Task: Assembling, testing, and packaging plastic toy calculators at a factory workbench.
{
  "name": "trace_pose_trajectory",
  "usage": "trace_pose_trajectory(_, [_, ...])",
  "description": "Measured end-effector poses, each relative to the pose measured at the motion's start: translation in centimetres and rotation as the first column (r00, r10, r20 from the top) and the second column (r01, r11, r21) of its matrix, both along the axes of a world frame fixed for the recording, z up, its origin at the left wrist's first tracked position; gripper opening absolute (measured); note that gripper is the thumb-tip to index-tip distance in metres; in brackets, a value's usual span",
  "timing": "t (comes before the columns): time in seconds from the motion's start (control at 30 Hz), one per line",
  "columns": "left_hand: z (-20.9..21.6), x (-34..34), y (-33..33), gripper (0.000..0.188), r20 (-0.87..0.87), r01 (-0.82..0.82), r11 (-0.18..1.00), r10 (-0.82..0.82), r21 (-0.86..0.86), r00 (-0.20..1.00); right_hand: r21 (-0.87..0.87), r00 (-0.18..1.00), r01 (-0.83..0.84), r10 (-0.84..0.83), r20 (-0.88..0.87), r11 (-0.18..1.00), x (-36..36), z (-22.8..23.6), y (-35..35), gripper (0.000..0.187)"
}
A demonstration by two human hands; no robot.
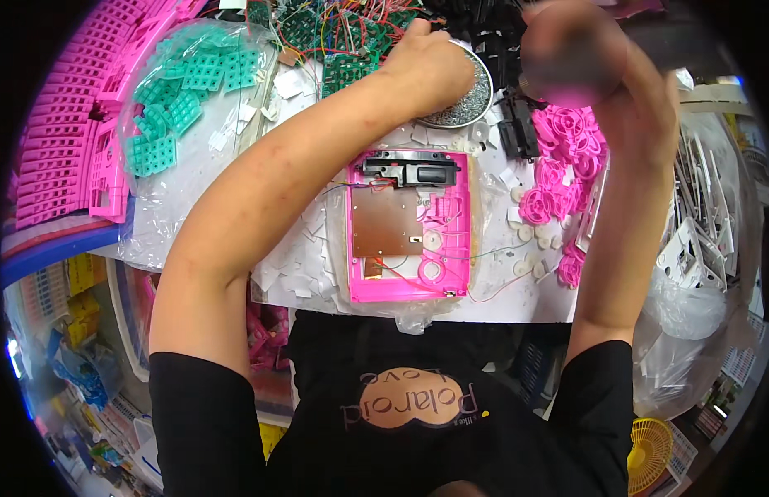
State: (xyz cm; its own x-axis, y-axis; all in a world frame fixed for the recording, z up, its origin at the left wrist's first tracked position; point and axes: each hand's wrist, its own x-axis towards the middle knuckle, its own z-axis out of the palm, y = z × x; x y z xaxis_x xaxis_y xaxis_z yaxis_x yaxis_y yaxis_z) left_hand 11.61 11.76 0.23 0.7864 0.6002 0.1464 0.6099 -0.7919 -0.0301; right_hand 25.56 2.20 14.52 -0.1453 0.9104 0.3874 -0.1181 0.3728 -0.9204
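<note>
My left hand (434,70) is curled at the left rim of a round metal tin of small screws (471,103). What its fingers hold is hidden beneath it. Higher up on the right, my right hand (579,50) is smeared by motion, with a dark blurred shape at it, so its fingers cannot be made out. Between my forearms lies an open pink plastic casing (401,288) on clear plastic wrap. Inside it are a brown circuit board (387,222), a black module (413,171) across the top, and thin red and green wires.
Green circuit boards with wires (335,33) are heaped at the back. A bag of teal button pads (185,74) and stacked pink casings (69,124) stand left. Pink rings (566,141), black parts (517,124) and white discs (533,248) lie right, near metal strips (691,248).
</note>
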Motion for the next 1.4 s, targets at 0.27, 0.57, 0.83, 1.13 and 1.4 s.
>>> trace_pose_trajectory(0.27, [4.7, -8.4, -8.6, 0.015, 0.575, 0.206, 0.952, -0.039, -0.228, 0.817, -0.205, 0.966, -0.254, 0.24, -0.091, 0.945, 2.0, -3.8, -2.6, 0.063])
trace_pose_trajectory(0.57, [3.2, -8.5, -14.5, 0.011, 0.748, 0.191, 0.934, 0.109, -0.303, 0.655, 0.183, 0.937, -0.324, 0.341, -0.072, 0.928, -1.4, -4.5, -5.6, 0.048])
trace_pose_trajectory(0.83, [3.0, -8.6, -14.7, 0.016, 0.751, 0.109, 0.962, 0.121, -0.25, 0.649, 0.182, 0.95, -0.299, 0.31, -0.033, 0.937, -3.0, -3.9, -5.7, 0.041])
trace_pose_trajectory(1.13, [3.1, -8.2, -14.1, 0.023, 0.746, 0.072, 0.995, 0.005, -0.07, 0.666, 0.265, 0.902, -0.309, 0.37, -0.224, 0.913, -2.2, -6.3, -4.9, 0.038])
trace_pose_trajectory(1.4, [2.2, -8.2, -14.6, 0.03, 0.564, -0.106, 0.978, 0.191, -0.18, 0.804, 0.177, 0.974, -0.035, 0.074, -0.216, 0.984, -2.7, -7.3, -3.7, 0.031])
